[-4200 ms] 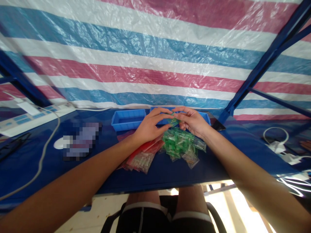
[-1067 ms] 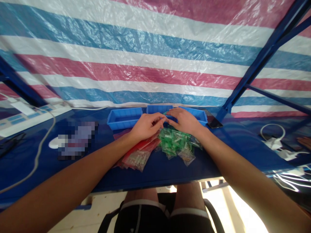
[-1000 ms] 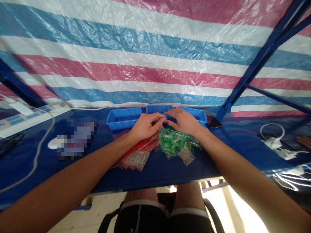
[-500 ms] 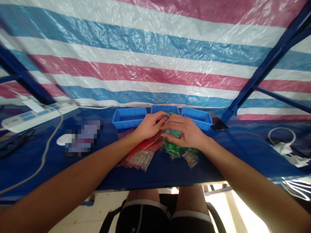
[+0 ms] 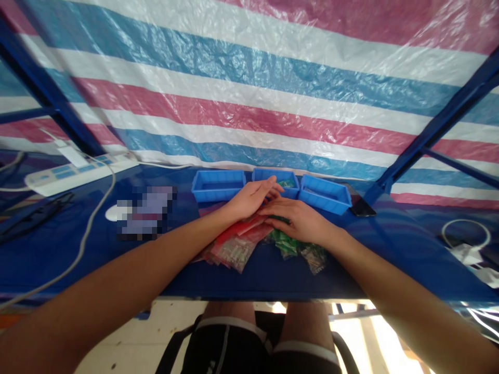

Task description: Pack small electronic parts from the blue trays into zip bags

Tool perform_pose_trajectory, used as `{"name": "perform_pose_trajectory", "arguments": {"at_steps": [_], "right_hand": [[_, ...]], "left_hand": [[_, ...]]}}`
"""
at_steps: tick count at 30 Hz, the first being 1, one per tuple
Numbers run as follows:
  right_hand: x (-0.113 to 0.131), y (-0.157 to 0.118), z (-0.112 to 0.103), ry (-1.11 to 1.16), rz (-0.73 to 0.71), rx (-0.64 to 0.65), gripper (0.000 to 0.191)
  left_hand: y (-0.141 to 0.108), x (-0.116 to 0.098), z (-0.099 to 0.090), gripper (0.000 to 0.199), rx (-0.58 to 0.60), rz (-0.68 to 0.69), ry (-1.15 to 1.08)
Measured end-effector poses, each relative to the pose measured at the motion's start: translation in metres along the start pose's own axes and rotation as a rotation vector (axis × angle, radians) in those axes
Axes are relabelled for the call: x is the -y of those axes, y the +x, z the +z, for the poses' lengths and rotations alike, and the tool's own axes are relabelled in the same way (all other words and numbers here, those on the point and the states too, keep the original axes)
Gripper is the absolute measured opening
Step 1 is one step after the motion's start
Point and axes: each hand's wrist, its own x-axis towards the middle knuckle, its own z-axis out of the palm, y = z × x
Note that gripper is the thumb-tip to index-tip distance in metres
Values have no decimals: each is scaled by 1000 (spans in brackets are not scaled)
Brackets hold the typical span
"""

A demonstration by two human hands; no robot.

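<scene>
My left hand is stretched out by the front edge of the middle blue bin, fingers extended and thumb raised. A green packet shows inside that bin, just past my fingertips. My right hand lies palm down with its fingers out, over a pile of small green plastic bags. Its fingertips reach close under my left hand, and part of the pile is hidden. Below my left wrist, red-edged clear zip bags with small pale parts lie overlapping. A clear bag sits at the right.
A left blue bin and a right blue bin flank the middle one. A dark phone lies beyond the right bin. At left are a power strip, a cable and a blurred-out object. Striped sheeting hangs behind.
My left hand has straightened its fingers and moved away from my right fingers, towards the middle bin. My right hand has settled lower over the green bags. The view has shifted slightly.
</scene>
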Motion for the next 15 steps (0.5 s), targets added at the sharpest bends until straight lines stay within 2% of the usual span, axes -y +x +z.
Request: {"name": "perform_pose_trajectory", "arguments": {"at_steps": [6,11,15], "right_hand": [[-3,2,4,43,32,-116,19],[-1,2,-5,148,85,-168,7],[0,2,-13,234,99,-135,14]], "left_hand": [[-2,-9,-1,70,1,60,13],[-2,-10,-3,72,50,16,22],[0,-5,-5,72,56,0,17]]}}
